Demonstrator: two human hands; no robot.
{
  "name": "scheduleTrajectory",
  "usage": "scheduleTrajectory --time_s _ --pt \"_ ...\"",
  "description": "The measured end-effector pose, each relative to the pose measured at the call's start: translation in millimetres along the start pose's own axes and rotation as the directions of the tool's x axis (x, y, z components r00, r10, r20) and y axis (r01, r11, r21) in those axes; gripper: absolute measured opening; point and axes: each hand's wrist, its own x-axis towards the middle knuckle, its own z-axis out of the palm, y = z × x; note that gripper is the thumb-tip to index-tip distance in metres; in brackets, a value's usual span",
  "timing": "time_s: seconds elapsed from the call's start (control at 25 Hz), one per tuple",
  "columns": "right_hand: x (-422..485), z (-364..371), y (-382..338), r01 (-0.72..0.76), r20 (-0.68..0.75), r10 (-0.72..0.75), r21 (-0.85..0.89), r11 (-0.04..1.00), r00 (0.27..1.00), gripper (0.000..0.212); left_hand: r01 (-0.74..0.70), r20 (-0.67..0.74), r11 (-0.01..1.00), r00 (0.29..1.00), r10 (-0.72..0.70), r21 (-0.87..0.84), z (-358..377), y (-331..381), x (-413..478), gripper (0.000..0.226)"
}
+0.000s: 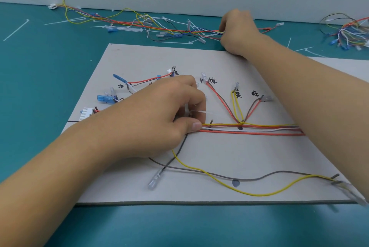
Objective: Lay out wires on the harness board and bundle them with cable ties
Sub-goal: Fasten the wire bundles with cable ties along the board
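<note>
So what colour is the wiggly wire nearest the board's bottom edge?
That wire is yellow; the head view shows it best.

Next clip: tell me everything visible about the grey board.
The board is a flat, pale grey sheet, cardboard-like, lying on the teal table. Black handwritten marks, dots and a line are drawn on it. Red, yellow, white and brown wires lie across it; the left hand rests on it, pinching a white cable tie.
</note>
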Motion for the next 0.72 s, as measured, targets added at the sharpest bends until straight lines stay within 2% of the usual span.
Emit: scheduleTrajectory --time_s 0.2,0.36,0.52,0.6,0.72 --pt "-2 -8 -2 0.067 0.212 -0.039 -0.129 0.989 0.976 0.038 0.004 0.010 1.000 1.000 -0.004 0.020 0 0 0 0.011" --pt "-7 -28 -2 0.108 0.224 -0.085 -0.089 0.990 0.971 0.042 0.000 0.013 1.000 1.000 0.000 0.023 1 -2 1 0.012" --pt "-37 -54 -15 0.102 0.181 -0.111 0.058 0.993 0.977 0.050 -0.016 0.003 1.000 1.000 0.016 -0.006 0 -4 -1 0.009" --pt "-67 -63 -18 0.043 0.197 -0.090 0.228 0.973 0.976 0.052 -0.033 -0.009 0.999 0.999 0.033 -0.011 -1 -5 -2 0.005" --pt "-120 -76 -18 -0.039 0.256 -0.122 0.544 0.838 0.959 0.048 -0.051 -0.021 0.999 0.998 0.051 0.011 -1 -6 -2 0.005"
